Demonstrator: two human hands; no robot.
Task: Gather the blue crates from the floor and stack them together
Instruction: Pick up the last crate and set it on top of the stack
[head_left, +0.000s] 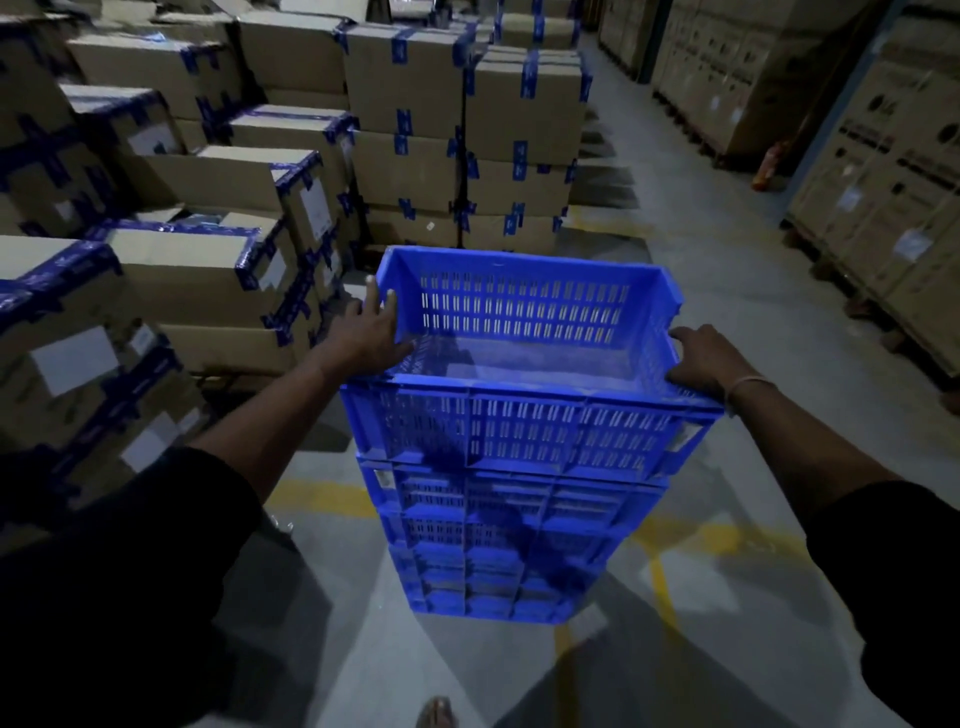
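Blue crates (519, 519) stacked on floor (727, 597), centre aisle, over yellow lines (660, 577). Top crate (524, 436) empty, sits slightly askew on stack. L hand (371, 335) gripping its left rim, thumb inside, fingers up along far corner. R hand (698, 358) curled over right rim nr front corner. Boxes (208, 249) close on left; open floor right & ahead.

Both arms are covered above the elbow by dark, near-black sleeves — the forearms are left bare. A thin, pale band (748, 387) is worn at the wrist of the right hand (698, 358); nothing is worn on the left hand (371, 332). At the near edge, a foot in a sandal (436, 713) is partly seen — blurred.
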